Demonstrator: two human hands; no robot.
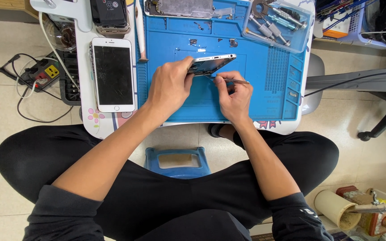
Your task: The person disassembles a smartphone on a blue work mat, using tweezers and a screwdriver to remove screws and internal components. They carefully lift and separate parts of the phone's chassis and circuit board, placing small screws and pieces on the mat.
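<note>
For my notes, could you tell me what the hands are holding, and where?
Left hand grips the phone body by its near end, tilted on edge; right hand pinches tweezers mid-shaft.

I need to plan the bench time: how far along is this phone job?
Done: small screws and parts already lie loose on the blue mat. In hand: the left hand tilts the phone body on edge while the right hand works tweezers at its underside. Left: the white cracked phone lies apart, not refitted.

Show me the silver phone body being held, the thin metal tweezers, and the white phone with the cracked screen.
silver phone body [213,62]: head view, bottom edge.
thin metal tweezers [235,81]: head view, shaft.
white phone with cracked screen [112,74]: head view, dark glass.
</note>
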